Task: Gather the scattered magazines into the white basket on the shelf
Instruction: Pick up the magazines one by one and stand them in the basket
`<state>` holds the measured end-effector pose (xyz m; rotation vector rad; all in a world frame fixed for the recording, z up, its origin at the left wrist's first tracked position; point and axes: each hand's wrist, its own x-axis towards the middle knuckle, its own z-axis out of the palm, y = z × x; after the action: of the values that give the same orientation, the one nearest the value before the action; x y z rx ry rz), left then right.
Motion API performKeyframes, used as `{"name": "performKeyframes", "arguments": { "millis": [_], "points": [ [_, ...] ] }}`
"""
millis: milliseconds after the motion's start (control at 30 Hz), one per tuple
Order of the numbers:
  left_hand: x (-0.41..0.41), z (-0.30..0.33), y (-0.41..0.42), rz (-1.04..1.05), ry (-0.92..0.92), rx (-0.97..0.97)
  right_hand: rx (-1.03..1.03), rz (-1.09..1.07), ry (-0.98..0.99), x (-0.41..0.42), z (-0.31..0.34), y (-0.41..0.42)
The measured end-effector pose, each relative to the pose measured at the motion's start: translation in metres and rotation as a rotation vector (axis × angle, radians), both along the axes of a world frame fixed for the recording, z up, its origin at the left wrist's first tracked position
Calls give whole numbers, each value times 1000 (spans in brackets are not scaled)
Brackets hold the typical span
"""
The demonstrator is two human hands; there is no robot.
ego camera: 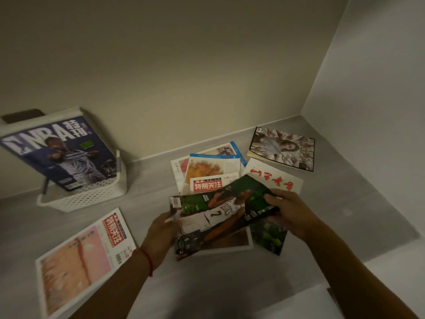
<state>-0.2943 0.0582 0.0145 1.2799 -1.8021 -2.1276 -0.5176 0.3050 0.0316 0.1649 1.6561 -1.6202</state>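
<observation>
Both hands hold a green basketball magazine just above the shelf. My left hand grips its left edge and my right hand grips its right edge. The white perforated basket stands at the left, with a blue NBA magazine leaning upright in it. Loose magazines lie around: a pink one with a red title at the near left, a pile with a red-titled one behind my hands, a white one with red script, and one with a portrait cover at the far right.
The grey shelf surface ends at a pale back wall and a side wall on the right. Under the held magazine lie a white-bordered magazine and a dark green one. A dark object shows behind the basket.
</observation>
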Motion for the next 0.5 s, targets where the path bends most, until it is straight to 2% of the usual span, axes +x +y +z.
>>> {"name": "performKeyframes", "arguments": {
  "millis": [33, 67, 100, 133, 200, 233, 267, 300, 333, 400, 433, 500],
  "points": [
    [5, 5, -6, -10, -161, -241, -48, -21, -30, 2, 9, -13],
    [10, 13, -8, -30, -249, -495, -76, -32, -41, 4, 19, -28],
    [14, 26, -6, -112, -214, -707, -89, -34, -37, 7, 28, -42],
    [15, 40, -1, -238, -84, -802, -89, -18, -22, 11, 37, -56],
    [10, 58, 14, -520, 88, -830, -112, 51, 14, 21, 54, -84],
    [8, 57, 18, -592, 93, -977, -147, 96, 9, 26, 63, -97],
    [6, 57, 18, -589, 38, -1167, -189, 143, -6, 29, 70, -108],
    [6, 58, 11, -511, -29, -1266, -236, 201, -22, 30, 78, -118],
    [7, 61, 1, -402, -48, -1279, -288, 261, -37, 30, 84, -125],
    [18, 66, -25, -161, 28, -1133, -344, 332, -16, 28, 89, -138],
    [26, 72, -38, -56, 49, -1031, -309, 344, 58, 28, 88, -145],
    [42, 80, -62, 100, 133, -773, -133, 385, 341, 36, 79, -159]
  ]
}}
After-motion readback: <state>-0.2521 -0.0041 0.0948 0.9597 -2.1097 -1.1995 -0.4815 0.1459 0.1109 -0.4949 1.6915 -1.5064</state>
